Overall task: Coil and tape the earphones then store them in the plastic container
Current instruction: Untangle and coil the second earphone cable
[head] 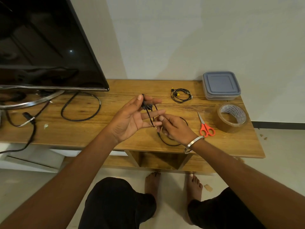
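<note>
Black earphones (149, 113) run in a loop round the spread fingers of my left hand (132, 118), whose thumb presses the earbud end against the index finger. My right hand (173, 128) pinches the cable just right of those fingers; the rest of the cable hangs down and curves on the wooden table (115, 134) below it. A second pair of earphones (181, 95), black with yellow tips, lies coiled further back. The plastic container (221, 85), clear with a grey-blue lid on, stands at the back right. A brown tape roll (232, 119) and orange-handled scissors (206, 127) lie right of my hands.
A large television (41, 47) on a metal stand fills the left of the table, with black power cables (80, 107) looped in front of it. A white wall rises behind. My bare feet (173, 187) stand on the floor under the table's front edge.
</note>
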`<state>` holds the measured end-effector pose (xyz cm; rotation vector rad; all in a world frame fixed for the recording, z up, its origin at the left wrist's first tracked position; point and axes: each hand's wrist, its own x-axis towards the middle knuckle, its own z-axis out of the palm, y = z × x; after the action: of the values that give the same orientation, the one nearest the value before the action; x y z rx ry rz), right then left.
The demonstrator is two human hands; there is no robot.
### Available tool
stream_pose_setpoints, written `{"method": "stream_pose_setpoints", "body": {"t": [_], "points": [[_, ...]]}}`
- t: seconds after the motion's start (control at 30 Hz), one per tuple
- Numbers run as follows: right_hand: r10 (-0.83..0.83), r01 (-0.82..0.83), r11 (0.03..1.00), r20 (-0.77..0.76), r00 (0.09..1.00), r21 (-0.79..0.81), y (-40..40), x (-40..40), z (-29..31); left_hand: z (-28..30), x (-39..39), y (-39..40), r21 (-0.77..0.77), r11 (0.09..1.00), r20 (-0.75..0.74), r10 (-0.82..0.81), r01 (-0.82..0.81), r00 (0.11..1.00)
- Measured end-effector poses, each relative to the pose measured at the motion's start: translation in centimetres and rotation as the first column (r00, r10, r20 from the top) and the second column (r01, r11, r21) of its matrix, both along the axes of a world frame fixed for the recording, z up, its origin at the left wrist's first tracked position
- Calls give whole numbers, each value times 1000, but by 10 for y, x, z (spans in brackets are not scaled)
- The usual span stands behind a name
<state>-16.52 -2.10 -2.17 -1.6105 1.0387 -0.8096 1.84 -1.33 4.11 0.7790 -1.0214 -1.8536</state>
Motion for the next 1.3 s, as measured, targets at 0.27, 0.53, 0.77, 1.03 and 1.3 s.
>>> {"method": "stream_pose_setpoints", "body": {"t": [0.27,0.53,0.77,1.03,1.3], "points": [[68,-63,997,-115,991,41,1,4,-3,1,-4,-3,-19,996,-10,91,-91,996],[192,-198,980,-235,953,-3,8,8,3,-8,-10,-4,-195,970,363,208,-144,908],[164,-168,985,-115,980,-27,5,-2,17,-30,1,-12,-453,885,696,276,106,663],[88,-91,994,-53,995,-64,-5,-15,24,-28,5,-8,-343,912,793,153,224,589],[-25,13,979,-57,998,-205,-15,-18,23,-15,1,3,-149,915,764,-134,374,631]]}}
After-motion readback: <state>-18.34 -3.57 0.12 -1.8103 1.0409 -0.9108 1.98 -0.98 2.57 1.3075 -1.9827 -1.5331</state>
